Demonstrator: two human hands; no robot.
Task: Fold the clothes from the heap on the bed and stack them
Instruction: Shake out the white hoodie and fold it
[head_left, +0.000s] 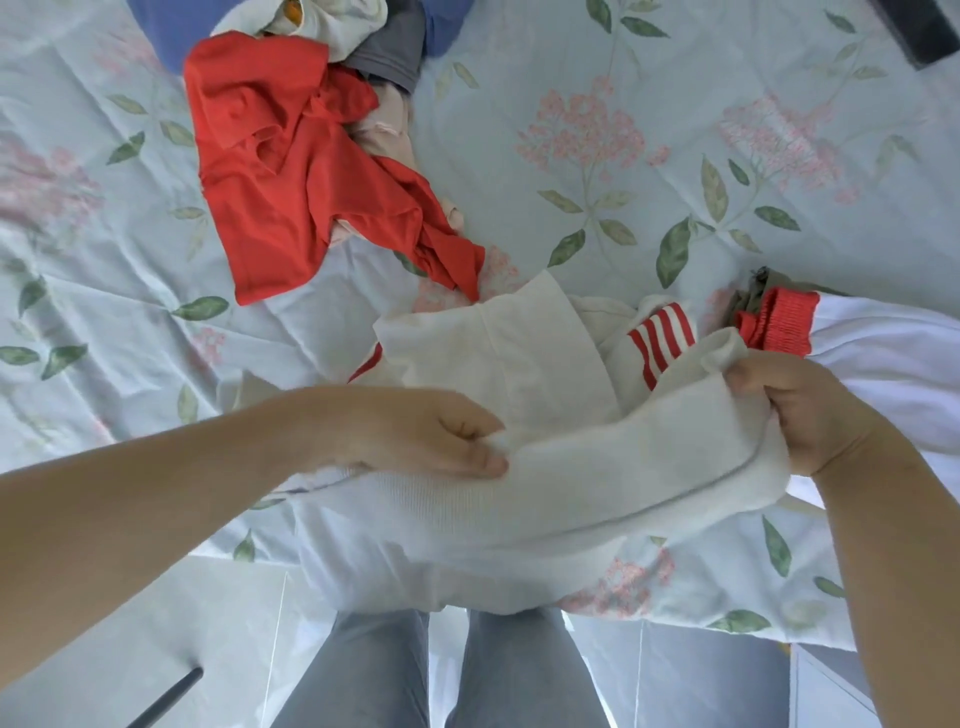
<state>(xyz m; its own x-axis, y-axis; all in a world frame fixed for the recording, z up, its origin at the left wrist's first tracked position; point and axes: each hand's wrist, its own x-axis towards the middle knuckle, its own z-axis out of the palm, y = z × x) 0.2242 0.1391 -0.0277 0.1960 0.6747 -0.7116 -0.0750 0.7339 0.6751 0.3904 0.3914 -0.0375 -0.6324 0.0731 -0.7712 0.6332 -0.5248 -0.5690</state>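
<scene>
- Two hands of ours hold one white sweater (597, 483), which hangs just below the middle of the view, toward 6 o'clock, over the near edge of the bed.
- Our left hand (415, 431), at the sweater's 9 o'clock end, pinches a fold of the knit between the thumb and curled fingers.
- Our right hand (810, 410), at its 3 o'clock end, has the fingers curled tight round a bunched end of the same sweater.
- Between the two grips the sweater sags in a thick band, and its lower part drapes over the bed edge toward our legs (363, 675).
- Past the band, toward 12 o'clock, a flat white panel (493, 353) lies on the sheet (675, 130); we cannot tell whether it belongs to the sweater.
- Red and white stripes (660, 343) show at the panel's 3 o'clock.
- The heap sits at 11 o'clock, well apart from our hands.
- A crumpled red shirt (291, 171) lies on top of it.
- Pink cloth (384, 135) touches the shirt at its 3 o'clock.
- Grey cloth (389, 52), white cloth (332, 21) and blue cloth (176, 26) lie beyond, toward 12 o'clock.
- At 3 o'clock a white garment (883, 353) with a red ribbed cuff (774, 325) lies just beside our right hand.
- The sheet is pale blue, wrinkled, and printed with pink flowers and green leaves.
- A dark object (919, 31) sits at 1 o'clock; we cannot tell what it is.
</scene>
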